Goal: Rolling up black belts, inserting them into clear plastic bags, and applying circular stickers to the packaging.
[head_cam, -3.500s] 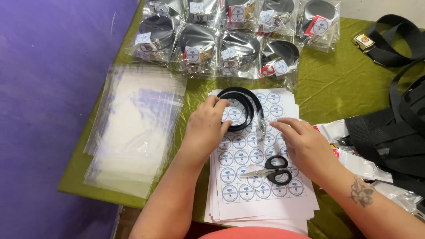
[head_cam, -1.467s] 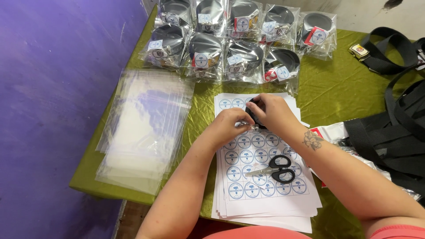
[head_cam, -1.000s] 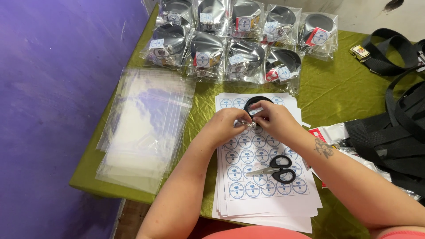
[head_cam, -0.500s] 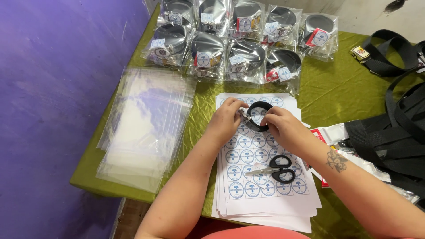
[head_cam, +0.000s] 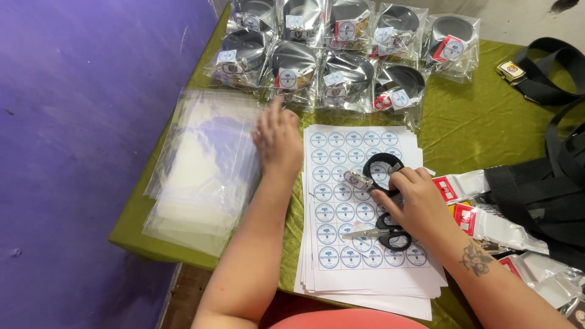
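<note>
At the centre of the frame, the right hand (head_cam: pixel 417 204) rests over a stack of white sticker sheets (head_cam: pixel 341 244) printed with rows of round blue-and-white labels. The grip of this hand is closed on a coiled black belt (head_cam: pixel 382 172): the fingers curl around the lower right of the coil, and the coil sits on edge against the top sheet. A small metal buckle (head_cam: pixel 358 180) projects from the left side of the coil, just beside the fingertips.

Directly below the right hand, a pair of black-handled scissors (head_cam: pixel 384 231) lies flat on the sheets, blades pointing to the left. The wrist partly covers the handles.

Left of centre, the left hand (head_cam: pixel 278 140) is open and holds nothing. The fingers are extended toward the upper part of the frame, at the right edge of a stack of clear plastic bags (head_cam: pixel 204 167). Whether the fingertips touch the bags cannot be determined.

Along the upper part of the frame, two rows of bagged belts (head_cam: pixel 341 52), each sealed in clear plastic with a round label, lie on the green cloth (head_cam: pixel 475 134) covering the counter. At the right edge, loose black belts (head_cam: pixel 548 183) are piled, with white and red packets (head_cam: pixel 487 219) just beside the sheets. The left of the frame shows a purple wall (head_cam: pixel 79 152).
</note>
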